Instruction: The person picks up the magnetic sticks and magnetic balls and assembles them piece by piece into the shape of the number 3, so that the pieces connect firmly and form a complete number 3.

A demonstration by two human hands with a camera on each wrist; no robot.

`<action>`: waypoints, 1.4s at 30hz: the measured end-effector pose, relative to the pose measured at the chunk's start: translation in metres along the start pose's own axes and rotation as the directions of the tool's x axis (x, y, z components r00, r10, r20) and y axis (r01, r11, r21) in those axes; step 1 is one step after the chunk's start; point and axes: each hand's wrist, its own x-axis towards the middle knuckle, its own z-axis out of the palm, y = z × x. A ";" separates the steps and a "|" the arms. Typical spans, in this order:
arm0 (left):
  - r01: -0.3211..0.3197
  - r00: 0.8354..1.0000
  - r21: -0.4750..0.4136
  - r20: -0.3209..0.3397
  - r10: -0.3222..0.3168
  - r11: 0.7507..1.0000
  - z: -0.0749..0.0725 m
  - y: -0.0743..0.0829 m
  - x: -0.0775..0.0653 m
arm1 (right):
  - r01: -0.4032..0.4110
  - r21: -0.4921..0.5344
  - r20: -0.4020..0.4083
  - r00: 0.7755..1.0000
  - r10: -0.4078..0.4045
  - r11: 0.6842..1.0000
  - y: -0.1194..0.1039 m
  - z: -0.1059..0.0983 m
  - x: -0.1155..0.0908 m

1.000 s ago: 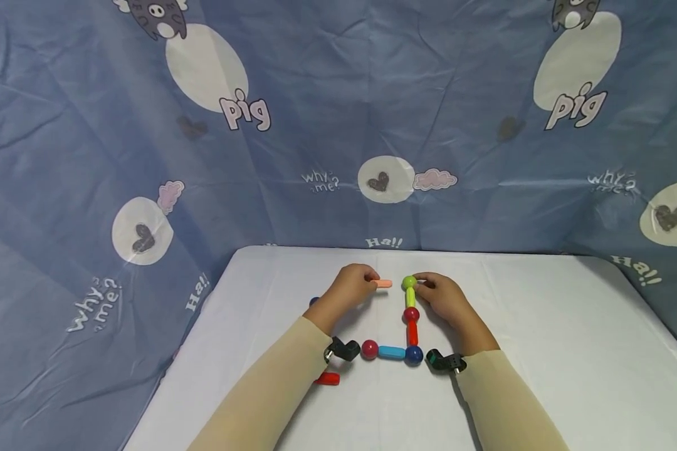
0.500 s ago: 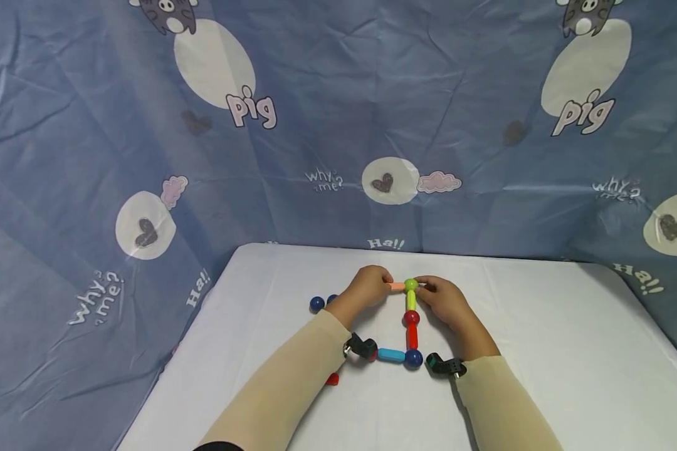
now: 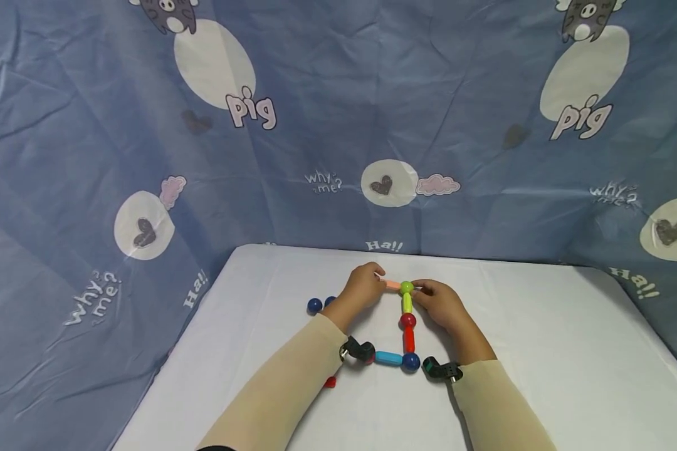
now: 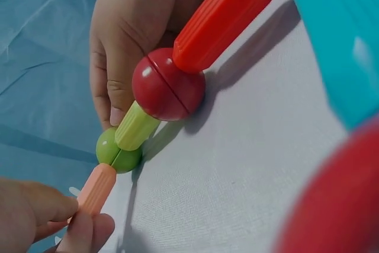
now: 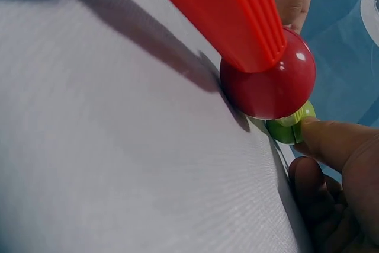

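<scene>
In the head view, my left hand (image 3: 363, 289) pinches an orange magnetic rod (image 4: 96, 189) between thumb and fingers. The rod's far end meets a green ball (image 3: 407, 287). At that ball's right side, my right hand (image 3: 441, 305) holds it with thumb and fingers. From the green ball a yellow-green rod (image 3: 407, 304) runs toward me to a dark red ball (image 4: 169, 84). A red rod (image 3: 409, 340) continues to a dark blue ball (image 3: 410, 362), where a light blue rod (image 3: 388, 358) turns left. Another red ball (image 4: 340, 199) at its end is mostly hidden in the head view.
Two loose blue balls (image 3: 314, 305) lie left of my left hand, one partly behind the forearm. A red piece (image 3: 330, 382) shows beside the left sleeve. Everything lies on a white-covered table (image 3: 513, 313), backed by a blue printed cloth (image 3: 485, 232).
My left hand has moved right with the orange rod, closing the gap to the green ball. The right hand has stayed at the ball. The blue balls have come more into sight.
</scene>
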 end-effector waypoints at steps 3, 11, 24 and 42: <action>0.006 1.000 -0.018 -0.018 -0.006 1.000 0.001 -0.007 -0.005 | -0.011 -0.008 0.004 1.000 0.011 1.000 0.000 0.005 -0.002; -0.037 0.999 -0.016 0.016 0.037 0.999 -0.002 -0.007 -0.006 | 0.027 -0.023 0.010 1.000 -0.027 0.999 -0.001 -0.001 0.000; -0.024 0.999 0.023 0.027 0.024 0.999 -0.015 -0.003 -0.033 | 0.051 -0.041 0.020 0.999 -0.050 0.998 -0.002 -0.002 0.000; -0.036 0.970 -0.111 -0.242 0.009 0.993 -0.103 -0.053 -0.110 | 0.047 -0.034 0.030 0.999 -0.046 0.998 0.001 0.001 0.005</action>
